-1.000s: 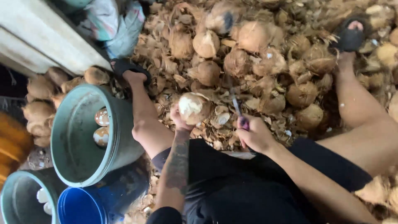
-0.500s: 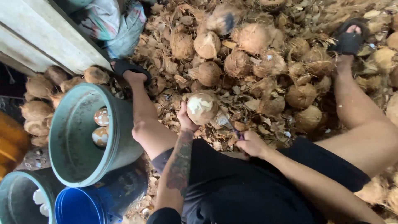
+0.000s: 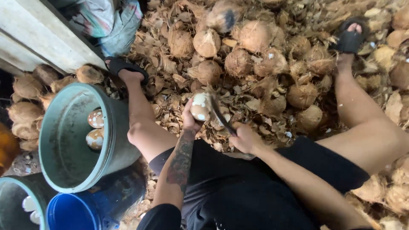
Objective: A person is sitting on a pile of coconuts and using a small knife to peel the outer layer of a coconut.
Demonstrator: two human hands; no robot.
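The left hand (image 3: pixel 190 119) is holding a partly peeled coconut (image 3: pixel 200 106) up over the husk pile (image 3: pixel 272 72), fingers wrapping around its underside. The right hand (image 3: pixel 243 138) is gripping a curved knife (image 3: pixel 219 113), its blade touching the coconut's side. A green bucket (image 3: pixel 55 170) is sitting nearby, holding peeled coconuts.

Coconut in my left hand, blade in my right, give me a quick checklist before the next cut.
1. Left hand grips the coconut firmly: ok.
2. Right hand closed on the blade handle: ok.
3. Blade edge clear of left fingers: cannot tell, it is close.
4. Green bucket within reach, room left: ok.
5. Legs outside the cutting line: ok.
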